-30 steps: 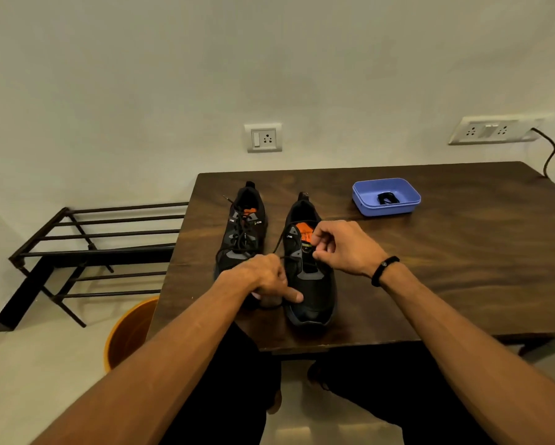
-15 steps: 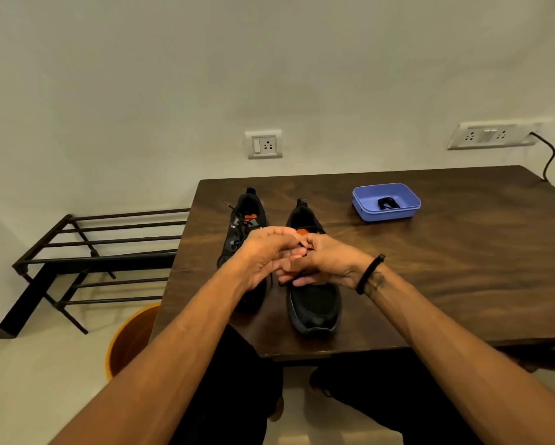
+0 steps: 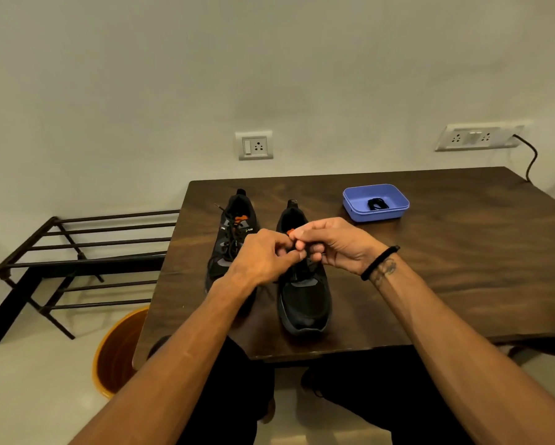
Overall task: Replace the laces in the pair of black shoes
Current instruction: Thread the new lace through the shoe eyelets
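Hands meet above the right-hand black shoe on the dark wooden table — left hand and right hand both curl their fingers, pinching its lace at the tongue. Second shoe sits just left of it, laced. Blue tray with a coiled black lace lies beyond, to the right.

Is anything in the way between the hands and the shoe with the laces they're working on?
Nothing visible. Both the left hand and the right hand are already over the right shoe, fingers meeting at its laces. The left shoe stands beside, apart.
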`<state>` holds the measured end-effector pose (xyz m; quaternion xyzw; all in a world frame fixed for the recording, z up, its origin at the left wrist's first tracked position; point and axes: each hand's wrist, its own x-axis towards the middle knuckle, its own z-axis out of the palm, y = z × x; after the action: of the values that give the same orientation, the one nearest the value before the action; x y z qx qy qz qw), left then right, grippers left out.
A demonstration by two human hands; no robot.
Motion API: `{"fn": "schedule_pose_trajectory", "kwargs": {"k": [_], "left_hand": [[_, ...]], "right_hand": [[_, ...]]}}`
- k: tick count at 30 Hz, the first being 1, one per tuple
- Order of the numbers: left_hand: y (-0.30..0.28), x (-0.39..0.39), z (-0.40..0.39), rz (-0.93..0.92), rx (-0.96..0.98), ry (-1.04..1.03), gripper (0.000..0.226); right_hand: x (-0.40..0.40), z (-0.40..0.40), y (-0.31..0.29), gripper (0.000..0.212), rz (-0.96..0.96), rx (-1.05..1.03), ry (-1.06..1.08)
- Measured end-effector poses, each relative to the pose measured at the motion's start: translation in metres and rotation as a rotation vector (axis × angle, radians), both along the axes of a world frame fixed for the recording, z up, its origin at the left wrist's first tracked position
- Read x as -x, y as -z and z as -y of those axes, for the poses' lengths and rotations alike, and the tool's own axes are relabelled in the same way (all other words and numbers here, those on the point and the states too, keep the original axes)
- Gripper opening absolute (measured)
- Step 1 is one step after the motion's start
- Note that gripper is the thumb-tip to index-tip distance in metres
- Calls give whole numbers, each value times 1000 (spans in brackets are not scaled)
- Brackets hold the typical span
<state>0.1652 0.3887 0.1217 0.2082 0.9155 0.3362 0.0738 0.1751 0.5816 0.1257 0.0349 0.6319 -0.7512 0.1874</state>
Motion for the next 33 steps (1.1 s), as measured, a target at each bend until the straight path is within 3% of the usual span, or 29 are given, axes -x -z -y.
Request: {"fn": "schedule_pose_trajectory", "kwargs": {"k": [2, 4, 6, 8, 10, 12, 14, 16, 19, 24, 26, 29, 33], "left_hand": [[2, 1, 4, 15, -25, 15, 38], [5, 8, 13, -5, -5, -133, 34], [8, 14, 27, 10, 158, -355, 28], [10, 15, 38, 68, 318, -451, 28], [14, 17, 37, 37, 311, -387, 42], [10, 13, 27, -65, 148, -240, 57], [-2, 2, 9, -23, -69, -83, 47], [-9, -5, -3, -7, -150, 33, 25], [-9, -2, 3, -56, -177, -2, 14], [2, 10, 32, -7, -34, -357, 16], [3, 9, 33, 30, 60, -331, 10], [0, 1, 18, -45, 13, -168, 57], [-1, -1, 1, -146, -88, 4, 41]], "right_hand": [[2, -1, -1, 28, -16, -9, -21], [4, -8, -4, 31, -22, -10, 3], [5, -20, -7, 28, -38, 23, 89], [7, -34, -8, 24, -68, 50, 176], [7, -39, -6, 23, -96, 19, 204], [5, -36, -4, 23, -107, -51, 157], [4, -27, -2, 19, -111, -92, 75], [4, -17, 0, 21, -117, -96, 11], [5, -11, 3, 27, -122, -128, 19], [9, -22, 8, 13, -80, -197, 169], [10, -25, 10, 14, -93, -202, 176], [8, -20, 8, 22, -106, -241, 55], [3, -12, 4, 21, -103, -290, -64]]}}
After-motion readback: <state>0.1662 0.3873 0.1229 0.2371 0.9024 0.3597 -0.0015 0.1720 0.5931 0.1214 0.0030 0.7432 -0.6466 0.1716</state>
